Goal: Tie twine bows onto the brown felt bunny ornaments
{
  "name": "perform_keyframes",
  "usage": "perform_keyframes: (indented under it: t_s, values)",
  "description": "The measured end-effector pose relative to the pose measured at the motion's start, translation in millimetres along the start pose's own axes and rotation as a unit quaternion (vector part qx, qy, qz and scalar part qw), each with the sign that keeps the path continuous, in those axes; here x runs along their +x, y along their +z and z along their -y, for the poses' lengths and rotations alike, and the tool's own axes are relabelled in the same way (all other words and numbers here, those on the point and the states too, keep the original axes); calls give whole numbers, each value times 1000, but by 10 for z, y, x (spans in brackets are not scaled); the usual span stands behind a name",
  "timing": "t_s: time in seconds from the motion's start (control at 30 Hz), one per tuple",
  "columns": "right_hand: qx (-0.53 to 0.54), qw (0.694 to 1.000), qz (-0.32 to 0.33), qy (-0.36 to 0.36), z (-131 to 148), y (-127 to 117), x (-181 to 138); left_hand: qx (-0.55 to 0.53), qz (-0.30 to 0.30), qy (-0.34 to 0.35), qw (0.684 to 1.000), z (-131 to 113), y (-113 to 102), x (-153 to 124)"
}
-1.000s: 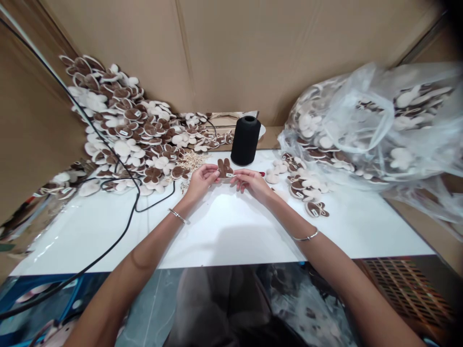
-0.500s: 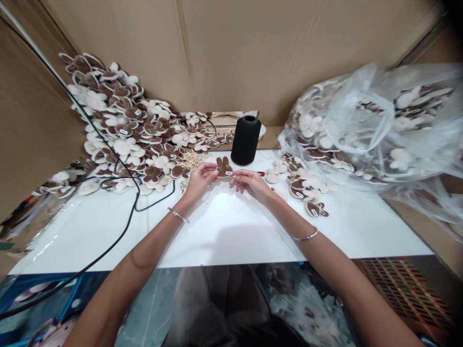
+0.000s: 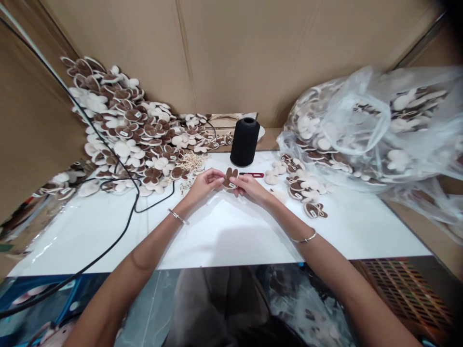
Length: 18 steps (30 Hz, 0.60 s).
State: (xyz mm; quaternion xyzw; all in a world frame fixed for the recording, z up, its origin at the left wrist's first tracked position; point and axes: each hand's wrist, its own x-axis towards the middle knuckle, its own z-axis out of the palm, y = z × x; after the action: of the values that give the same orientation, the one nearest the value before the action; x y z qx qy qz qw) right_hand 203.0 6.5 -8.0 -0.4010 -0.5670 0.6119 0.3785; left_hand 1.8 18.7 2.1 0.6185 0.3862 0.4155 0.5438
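Both my hands meet over the middle of the white table (image 3: 224,231) and pinch one small brown bunny-shaped felt piece (image 3: 229,178). My left hand (image 3: 204,184) grips its left edge with closed fingers. My right hand (image 3: 250,187) holds its right side, fingers curled. Each wrist wears a thin silver bangle. Just behind the piece lies a small red tool (image 3: 251,175). A black thread cone (image 3: 245,141) stands upright beyond my hands.
A large heap of brown and cream felt pieces (image 3: 126,135) fills the left back corner. A clear plastic bag (image 3: 376,125) of more pieces lies at right, several spilled (image 3: 304,188) beside it. A black cable (image 3: 119,193) crosses the left of the table. Cardboard walls surround.
The brown piece has turned and come slightly nearer between my hands, and my fingers have closed in around it. The red tool behind it now shows.
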Motion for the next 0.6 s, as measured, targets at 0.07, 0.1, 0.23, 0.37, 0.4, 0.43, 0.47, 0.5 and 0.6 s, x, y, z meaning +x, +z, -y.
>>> perform_keyframes:
  t_s: [0.07,0.1,0.23,0.37,0.4,0.43,0.47,0.5,0.6]
  values:
    - [-2,1000,4,-5,-27,-7,-4,50,-13,31,998,-22,21,-25]
    - [-2,1000,-1,-11,-40,-7,-4,90,-30,57,994,-38,35,-42]
    - [-9,999,-30,-26,-66,34,-9,288,-47,163,942,-95,120,-129]
    - [7,999,-33,-20,-35,115,-36,400,-11,214,891,-68,195,-173]
    - [3,999,-34,-19,-21,130,-46,406,-6,215,888,-55,200,-174]
    - [-7,999,-35,-20,-6,140,-56,403,-1,211,891,-44,199,-172]
    - [-21,999,-35,-23,8,145,-67,393,6,205,896,-37,194,-170]
    - [-34,998,-35,-26,22,147,-77,379,13,199,904,-34,186,-168]
    - [-63,997,-37,-37,56,142,-102,335,29,183,924,-45,172,-164]
